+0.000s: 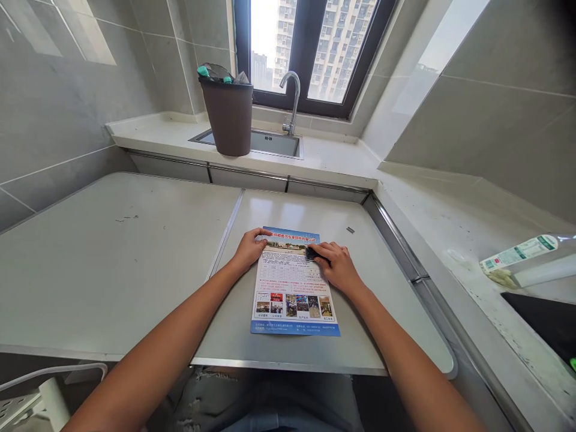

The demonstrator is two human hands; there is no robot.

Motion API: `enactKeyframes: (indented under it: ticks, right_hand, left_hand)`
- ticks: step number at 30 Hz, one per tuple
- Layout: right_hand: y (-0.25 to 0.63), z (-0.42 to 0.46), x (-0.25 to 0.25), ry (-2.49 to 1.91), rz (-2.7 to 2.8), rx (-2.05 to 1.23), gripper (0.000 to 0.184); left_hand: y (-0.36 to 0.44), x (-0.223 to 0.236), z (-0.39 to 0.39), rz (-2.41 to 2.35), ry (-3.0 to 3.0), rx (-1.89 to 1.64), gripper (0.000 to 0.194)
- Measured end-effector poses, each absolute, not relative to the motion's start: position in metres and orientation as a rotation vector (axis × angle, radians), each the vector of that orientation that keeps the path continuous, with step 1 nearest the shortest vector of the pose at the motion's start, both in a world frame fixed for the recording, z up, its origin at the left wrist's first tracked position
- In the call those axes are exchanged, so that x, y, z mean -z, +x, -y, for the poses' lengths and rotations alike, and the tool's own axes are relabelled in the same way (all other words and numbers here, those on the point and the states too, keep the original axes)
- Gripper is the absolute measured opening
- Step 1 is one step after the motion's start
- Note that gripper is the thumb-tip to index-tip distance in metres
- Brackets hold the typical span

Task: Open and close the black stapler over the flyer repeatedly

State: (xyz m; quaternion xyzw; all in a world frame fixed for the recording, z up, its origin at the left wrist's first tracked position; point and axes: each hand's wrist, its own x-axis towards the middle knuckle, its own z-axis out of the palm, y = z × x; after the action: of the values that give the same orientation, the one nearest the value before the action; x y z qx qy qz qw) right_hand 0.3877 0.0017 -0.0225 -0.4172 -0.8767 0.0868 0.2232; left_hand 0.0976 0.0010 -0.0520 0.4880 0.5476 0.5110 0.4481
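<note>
A printed flyer [294,282] with a blue bottom band, small photos and red lettering lies on the white folding table [382,288]. My left hand [250,247] grips its upper left edge, thumb and fingers closed at the paper. At the upper right edge, my right hand [337,264] is closed around a small black stapler [311,253], which is partly hidden by the fingers. The stapler touches or overlaps the paper; whether the sheet is between its jaws I cannot tell. Beyond the right hand, a short grey strip of staples [350,230] lies on the tabletop.
Behind the table runs a counter [333,153] with a sink [279,144] and a faucet [293,102]. A brown trash bin [228,117] stands by the sink. On the right counter lie a clear labelled bottle [522,255] and a black flat item [546,324].
</note>
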Motion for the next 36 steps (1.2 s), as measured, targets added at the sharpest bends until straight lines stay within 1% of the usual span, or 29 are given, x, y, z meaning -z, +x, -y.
enactKeyframes:
  ticks: [11, 20, 25, 30, 32, 36]
  right_hand:
    - [0.385, 0.001, 0.023, -1.217, 2.438, -0.162, 0.041]
    - [0.374, 0.013, 0.013, -1.374, 2.533, 0.018, 0.041]
    - [0.366, 0.018, 0.011, -1.439, 2.594, 0.125, 0.044]
    - [0.356, 0.024, 0.011, -1.497, 2.624, 0.238, 0.052]
    - [0.358, 0.024, 0.012, -1.468, 2.598, 0.221, 0.053]
    - [0.370, 0.017, 0.015, -1.356, 2.496, 0.051, 0.047]
  left_hand:
    - [0.099, 0.047, 0.001, -1.346, 1.192, -1.258, 0.033]
    - [0.099, 0.048, 0.001, -1.345, 1.191, -1.239, 0.035]
    - [0.099, 0.047, 0.000, -1.371, 1.210, -1.243, 0.035]
    - [0.099, 0.044, 0.001, -1.371, 1.201, -1.233, 0.038]
    - [0.098, 0.044, 0.000, -1.367, 1.190, -1.235, 0.039]
    - [0.097, 0.045, -0.001, -1.347, 1.187, -1.243, 0.040]
